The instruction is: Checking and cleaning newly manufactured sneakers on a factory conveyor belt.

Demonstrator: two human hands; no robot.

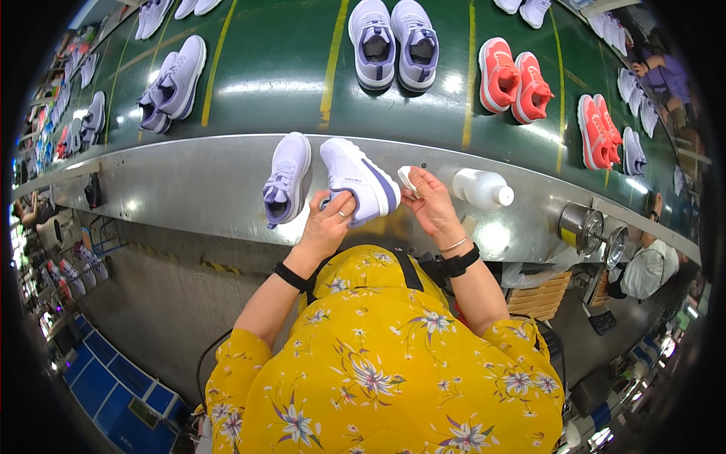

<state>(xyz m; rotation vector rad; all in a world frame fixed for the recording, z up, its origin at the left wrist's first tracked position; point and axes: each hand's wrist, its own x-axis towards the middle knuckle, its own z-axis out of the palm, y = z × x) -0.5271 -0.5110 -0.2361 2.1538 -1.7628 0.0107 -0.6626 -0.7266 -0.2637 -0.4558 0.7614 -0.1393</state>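
A lavender sneaker (352,172) with a white sole and a purple heel stripe is tilted on its side, gripped at its collar by my left hand (327,223). Its mate, a second lavender sneaker (286,178), rests on the metal ledge (204,178) just to the left. My right hand (431,203) pinches a small white cloth (408,180) close to the held sneaker's heel. Right of that hand, a white plastic bottle (482,188) lies on its side on the ledge.
Beyond the ledge runs a green conveyor belt (280,83) with yellow lines. It carries lavender pairs (395,45) and coral pairs (516,79). A metal canister (581,227) stands at the ledge's right. Another person (650,265) is at the far right; blue panels (113,386) are lower left.
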